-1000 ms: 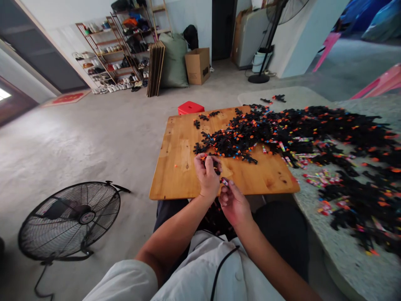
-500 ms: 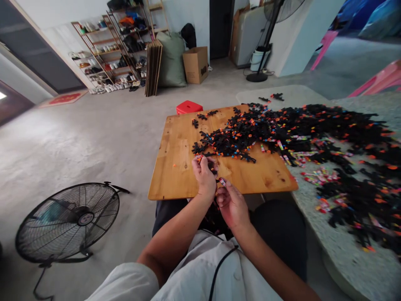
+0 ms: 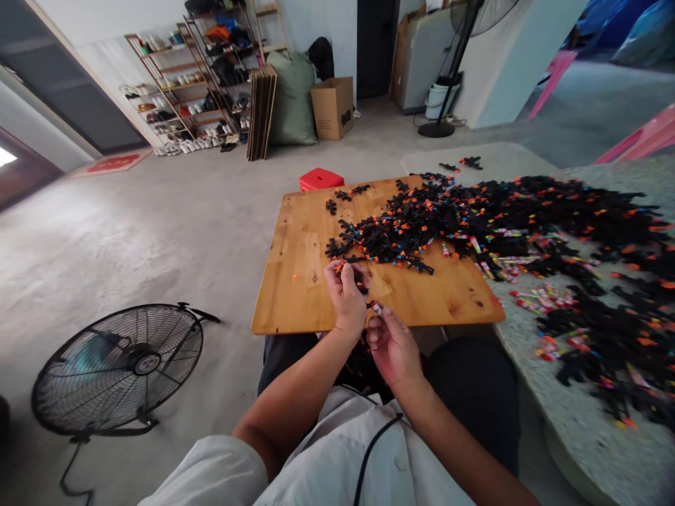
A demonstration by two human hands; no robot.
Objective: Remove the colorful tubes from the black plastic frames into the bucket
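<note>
Hands meet at the near edge of our wooden worktop (image 3: 295, 281): our left hand (image 3: 346, 295) pinches a small black piece (image 3: 361, 287), our right hand (image 3: 391, 346) pinches a tiny pink-tipped part (image 3: 376, 307) beside it, the black pile (image 3: 474, 218) just beyond

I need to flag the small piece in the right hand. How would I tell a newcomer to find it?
Start at the wooden board over the person's lap and go to its near edge, where both hands meet. The right hand pinches a tiny piece in its fingers. It is pink and white, unlike the black, orange-tipped parts in the pile.
</note>
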